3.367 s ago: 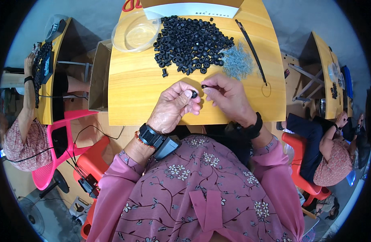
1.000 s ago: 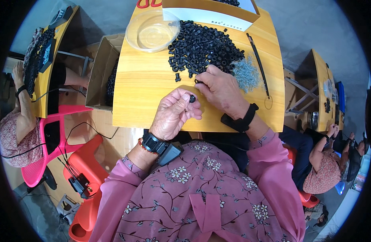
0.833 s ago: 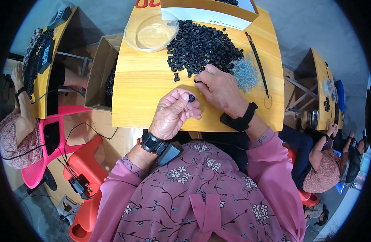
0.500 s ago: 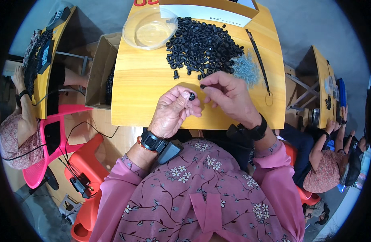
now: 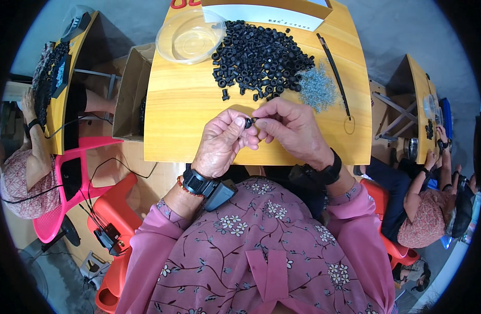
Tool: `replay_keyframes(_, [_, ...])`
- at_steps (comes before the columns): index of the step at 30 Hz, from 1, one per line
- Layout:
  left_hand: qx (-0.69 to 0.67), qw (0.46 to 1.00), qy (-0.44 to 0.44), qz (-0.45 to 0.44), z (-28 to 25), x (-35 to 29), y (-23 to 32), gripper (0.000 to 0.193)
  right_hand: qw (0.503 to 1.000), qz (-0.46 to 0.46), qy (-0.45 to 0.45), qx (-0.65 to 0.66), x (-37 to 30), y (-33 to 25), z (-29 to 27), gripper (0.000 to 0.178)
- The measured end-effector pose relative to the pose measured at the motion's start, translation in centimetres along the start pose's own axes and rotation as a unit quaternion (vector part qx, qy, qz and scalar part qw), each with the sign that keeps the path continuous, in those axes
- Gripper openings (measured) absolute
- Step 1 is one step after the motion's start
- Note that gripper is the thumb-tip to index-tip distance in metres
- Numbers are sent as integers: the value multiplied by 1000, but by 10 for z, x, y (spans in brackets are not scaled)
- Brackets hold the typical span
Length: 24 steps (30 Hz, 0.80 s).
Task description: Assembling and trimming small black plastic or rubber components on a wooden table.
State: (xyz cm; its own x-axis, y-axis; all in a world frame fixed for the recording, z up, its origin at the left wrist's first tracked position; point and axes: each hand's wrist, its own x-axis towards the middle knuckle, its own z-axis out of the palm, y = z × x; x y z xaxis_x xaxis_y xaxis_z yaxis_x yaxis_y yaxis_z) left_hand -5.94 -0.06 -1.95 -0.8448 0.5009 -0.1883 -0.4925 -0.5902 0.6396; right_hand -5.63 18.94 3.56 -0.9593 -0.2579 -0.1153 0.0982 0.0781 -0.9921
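small black part point(image 5: 247, 123), pinched by the left hand point(image 5: 225, 137) just off the table's near edge; and now the right hand point(image 5: 283, 124) has come in to meet it, thumb and forefinger gripping a small dark bit point(image 5: 254, 120) that was apart a moment ago; so the work looks down to matching the two, though fingertips hide whether they join; across the table, clear tub point(image 5: 190, 37) at left, black pile point(image 5: 261, 57) just beyond the fingers, bluish clear bits point(image 5: 318, 87) beside it, then a thin black rod point(image 5: 334, 76).
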Motion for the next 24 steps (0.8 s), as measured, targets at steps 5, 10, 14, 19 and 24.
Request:
replay_keyframes(5, [-2, 1000, -3, 5, 1, 1, 0, 18, 1000, -11, -1, 6, 1, 3, -1, 12])
replay_keyframes(10, [19, 1000, 7, 2, 2, 1, 0, 22, 1000, -22, 0, -4, 1, 4, -1, 11])
replay_keyframes(14, [24, 1000, 17, -3, 5, 0, 1, 21, 999, -34, 7, -12, 2, 4, 1, 10])
replay_keyframes(19, [26, 999, 28, -4, 7, 0, 2, 21, 995, -80, 23, -56, 4, 7, 2, 9])
replay_keyframes(24, [16, 999, 28, -5, 6, 0, 2, 20, 979, -144, 28, -141, 8, 10, 1, 9])
